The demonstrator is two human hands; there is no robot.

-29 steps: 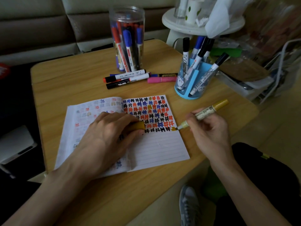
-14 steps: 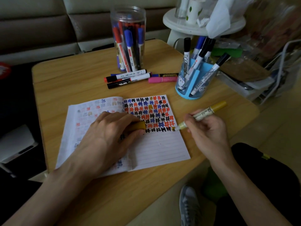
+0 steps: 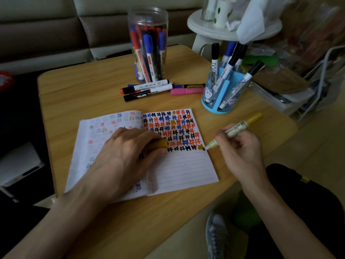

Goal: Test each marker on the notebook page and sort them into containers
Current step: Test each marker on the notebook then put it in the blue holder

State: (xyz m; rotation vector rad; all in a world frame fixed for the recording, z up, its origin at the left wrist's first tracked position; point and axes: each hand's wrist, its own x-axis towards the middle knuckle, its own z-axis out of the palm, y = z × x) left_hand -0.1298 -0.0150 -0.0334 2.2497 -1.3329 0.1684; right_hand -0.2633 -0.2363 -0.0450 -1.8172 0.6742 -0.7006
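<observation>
An open notebook (image 3: 183, 171) lies on the wooden table (image 3: 84, 94), its right page filled with rows of black, red, blue and yellow marks. My right hand (image 3: 240, 148) grips a yellow marker (image 3: 237, 128) with its tip on a fresh yellow mark at the page's right edge. My left hand (image 3: 127, 152) rests on the notebook and holds the yellow cap (image 3: 160, 143). A clear jar (image 3: 148, 43) of markers stands at the back. A blue holder (image 3: 224, 90) with several markers stands to the right.
Several loose markers (image 3: 149, 88) and a pink marker (image 3: 186, 91) lie between jar and notebook. A white round stool (image 3: 233, 28) with cups and tissue stands behind the table. A white rack (image 3: 317, 86) is at the right. My shoe (image 3: 216, 236) shows below.
The yellow marker's tip has made small strokes at the end of the last row, and the yellow mark has grown. My left hand has stayed in place.
</observation>
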